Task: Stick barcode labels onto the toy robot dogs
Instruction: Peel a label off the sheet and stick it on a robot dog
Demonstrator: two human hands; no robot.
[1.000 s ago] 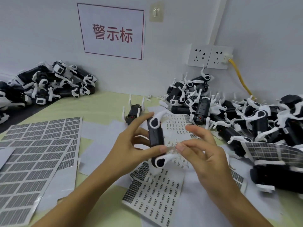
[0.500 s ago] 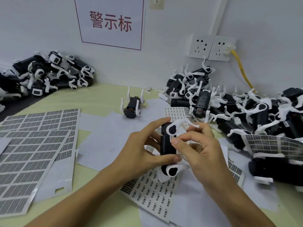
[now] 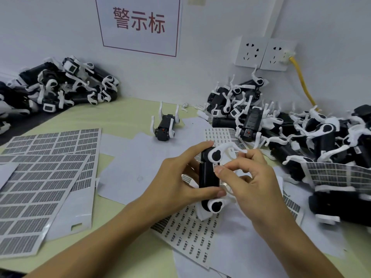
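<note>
Black dog (image 3: 208, 177) stands upright in the left hand (image 3: 176, 183), fingers curled around it; right hand (image 3: 253, 183) pinches a label against its side.

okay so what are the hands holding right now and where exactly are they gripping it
The left hand grips a toy robot dog round its black body. The right hand presses fingers on its side.
</note>
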